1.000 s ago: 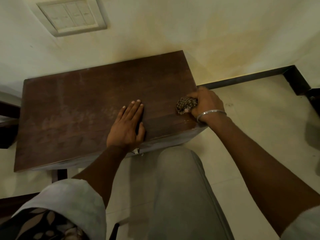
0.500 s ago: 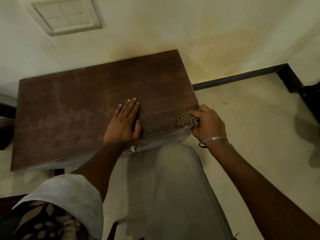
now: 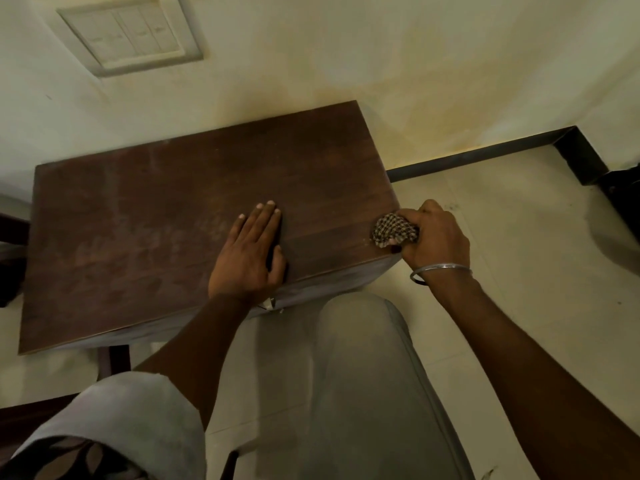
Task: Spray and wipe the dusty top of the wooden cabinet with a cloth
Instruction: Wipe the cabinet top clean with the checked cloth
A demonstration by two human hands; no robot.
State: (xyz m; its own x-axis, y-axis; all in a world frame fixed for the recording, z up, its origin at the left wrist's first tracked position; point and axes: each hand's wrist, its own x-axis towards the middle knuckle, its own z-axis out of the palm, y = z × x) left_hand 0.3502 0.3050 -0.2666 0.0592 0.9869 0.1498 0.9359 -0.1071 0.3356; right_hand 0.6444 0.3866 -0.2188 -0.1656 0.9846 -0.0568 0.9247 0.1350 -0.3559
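Observation:
The dark wooden cabinet top fills the middle of the view, with pale dust smears across its left and centre. My left hand lies flat on the top near the front edge, fingers together, holding nothing. My right hand is shut on a bunched checked cloth at the cabinet's right front corner. The cloth touches the top's right edge, and my hand hangs mostly past that edge. No spray bottle is in view.
A cream wall with a switch plate rises behind the cabinet. Pale tiled floor with a dark skirting board lies to the right. My grey-trousered knee is just in front. Dark furniture stands at the left edge.
My right hand with the cloth slid along the right edge toward the front corner, then back a little away from me. My left hand stayed flat in place.

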